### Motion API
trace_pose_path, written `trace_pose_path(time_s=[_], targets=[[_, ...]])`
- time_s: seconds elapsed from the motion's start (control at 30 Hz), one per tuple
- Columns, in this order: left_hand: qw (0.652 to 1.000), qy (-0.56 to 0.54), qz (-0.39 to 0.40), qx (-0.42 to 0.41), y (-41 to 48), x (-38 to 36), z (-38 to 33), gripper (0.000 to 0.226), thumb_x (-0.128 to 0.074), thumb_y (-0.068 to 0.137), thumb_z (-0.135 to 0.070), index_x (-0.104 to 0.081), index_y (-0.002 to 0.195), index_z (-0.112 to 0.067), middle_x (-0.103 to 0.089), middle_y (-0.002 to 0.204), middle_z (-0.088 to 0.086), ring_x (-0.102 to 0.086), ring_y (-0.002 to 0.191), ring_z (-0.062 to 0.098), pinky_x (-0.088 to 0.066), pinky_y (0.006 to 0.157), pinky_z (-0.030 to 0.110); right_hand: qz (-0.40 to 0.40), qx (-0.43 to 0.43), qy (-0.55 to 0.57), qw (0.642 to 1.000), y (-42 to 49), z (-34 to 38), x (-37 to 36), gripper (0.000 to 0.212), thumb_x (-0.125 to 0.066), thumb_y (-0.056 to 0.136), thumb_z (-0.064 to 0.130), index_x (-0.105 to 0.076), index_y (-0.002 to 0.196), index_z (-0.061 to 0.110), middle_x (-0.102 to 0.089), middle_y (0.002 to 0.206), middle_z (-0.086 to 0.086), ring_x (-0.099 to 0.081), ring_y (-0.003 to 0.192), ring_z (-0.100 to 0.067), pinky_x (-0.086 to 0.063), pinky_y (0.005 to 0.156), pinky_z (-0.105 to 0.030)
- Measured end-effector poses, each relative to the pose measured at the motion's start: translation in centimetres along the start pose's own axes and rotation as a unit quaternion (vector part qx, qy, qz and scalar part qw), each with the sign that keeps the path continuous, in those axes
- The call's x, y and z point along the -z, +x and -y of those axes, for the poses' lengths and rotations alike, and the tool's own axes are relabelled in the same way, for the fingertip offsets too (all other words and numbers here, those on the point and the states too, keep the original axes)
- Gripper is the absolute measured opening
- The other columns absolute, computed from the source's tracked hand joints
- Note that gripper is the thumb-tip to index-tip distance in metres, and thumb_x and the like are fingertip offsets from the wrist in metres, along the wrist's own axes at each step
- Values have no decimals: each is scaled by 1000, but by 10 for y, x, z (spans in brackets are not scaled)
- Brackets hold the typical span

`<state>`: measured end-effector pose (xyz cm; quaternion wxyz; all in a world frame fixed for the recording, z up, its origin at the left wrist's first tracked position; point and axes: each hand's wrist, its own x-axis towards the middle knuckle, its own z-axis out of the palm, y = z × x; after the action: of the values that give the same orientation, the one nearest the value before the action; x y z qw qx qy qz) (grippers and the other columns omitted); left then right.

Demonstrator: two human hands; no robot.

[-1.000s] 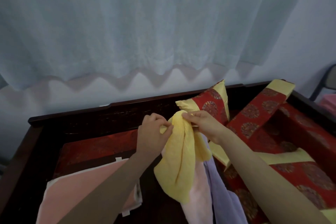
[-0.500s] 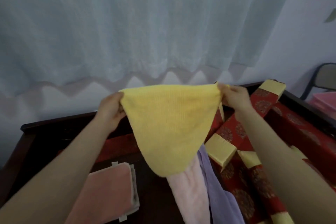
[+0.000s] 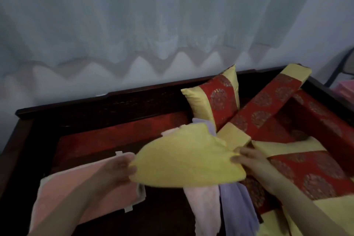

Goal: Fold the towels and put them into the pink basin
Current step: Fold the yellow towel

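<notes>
While the left hand (image 3: 119, 170) and right hand (image 3: 249, 160) each pinch an opposite edge, the soft yellow cloth towel (image 3: 183, 159) spreads flat over a crumpled pale-pink towel (image 3: 203, 207) and a lavender towel (image 3: 236, 209), beside a folded salmon-pink towel (image 3: 76, 188).

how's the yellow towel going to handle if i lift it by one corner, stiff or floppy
Probably floppy: the yellow towel curves and droops between the left hand and right hand that pinch its ends. Likely light, since fingertip grips alone carry it. Its soft-looking cloth seems unlikely to slip.
</notes>
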<state>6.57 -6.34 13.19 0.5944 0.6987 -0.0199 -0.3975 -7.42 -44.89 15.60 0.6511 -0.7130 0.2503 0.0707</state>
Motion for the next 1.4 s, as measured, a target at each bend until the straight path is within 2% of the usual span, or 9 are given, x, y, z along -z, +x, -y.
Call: trace_pose_path(time_s=[0.13, 0.3, 0.47, 0.63, 0.87, 1.03, 1.13, 1.27, 1.4], targets=[[974, 159, 48, 152, 6, -17, 76, 60, -87, 54, -48, -60, 100, -21, -67, 99, 6, -64, 86, 12, -55, 83, 28, 55, -93, -137, 985, -5, -103, -19, 26, -72, 54, 24, -60, 66, 5, -56, 63, 7, -53, 57, -4, -41, 58, -21], [909, 381, 132, 109, 28, -38, 98, 14, -66, 75, -30, -62, 87, -25, -65, 85, -8, -59, 77, -1, -49, 72, 14, 131, -155, -343, 917, 9, -157, -21, 29, -69, 72, 33, -42, 65, 23, -41, 64, 11, -39, 60, -4, -30, 55, -19], [923, 378, 65, 40, 101, -51, 59, 4, -61, 86, -15, -62, 87, -19, -64, 80, -5, -61, 67, 1, -46, 57, 9, -10, -64, -406, 911, 79, -114, -19, 35, -66, 77, 55, -55, 68, 23, -59, 68, 9, -55, 63, -5, -39, 57, -22], [922, 370, -82, -78, 192, -51, 27, 17, -62, 86, -12, -60, 103, -14, -65, 103, 6, -62, 102, 24, -46, 84, 28, -101, 35, -367, 924, 174, -66, -36, 12, -67, 81, 32, -62, 83, 21, -62, 83, 4, -60, 87, -19, -39, 69, -28], [917, 383, -91, -65, 249, -65, 24, 62, -66, 84, -20, -38, 139, -9, -45, 141, 10, -44, 127, 25, -38, 100, 31, -173, -47, -328, 928, 256, -77, -53, 59, -66, 80, 38, -45, 129, 13, -59, 123, -9, -53, 116, -28, -47, 94, -42], [942, 293, -5, -165, 264, -76, 4, 86, -73, 81, -24, -20, 149, -16, -29, 147, -9, -29, 136, 8, -24, 109, 22, -203, -14, -306, 930, 267, -78, -56, 37, -66, 77, 21, -59, 112, 10, -64, 96, -3, -59, 98, -22, -46, 85, -33], [942, 262, 64, -200, 266, -90, -21, 89, -75, 79, -21, -20, 149, -21, -31, 142, -17, -32, 131, -1, -27, 98, 3, -163, 70, -218, 960, 253, -61, -56, 17, -71, 78, 15, -58, 70, 6, -49, 65, 4, -47, 66, -13, -36, 61, -25], [926, 268, 154, -217, 254, -105, -55, 49, -80, 74, -19, -58, 116, -31, -65, 101, -14, -62, 98, 0, -47, 85, 15, -8, 128, -34, 991, 202, -25, -42, 11, -65, 82, 18, -57, 76, 17, -49, 71, 2, -45, 68, -13, -35, 63, -27], [852, 423, 239, -194, 224, -108, -75, 18, -81, 71, -27, -67, 81, -20, -61, 77, -12, -52, 69, -3, -41, 59, 14, 54, 107, 107, 987, 140, -15, -13, 4, -53, 77, 13, -50, 75, 10, -43, 67, 0, -42, 61, -11, -32, 53, -24]])
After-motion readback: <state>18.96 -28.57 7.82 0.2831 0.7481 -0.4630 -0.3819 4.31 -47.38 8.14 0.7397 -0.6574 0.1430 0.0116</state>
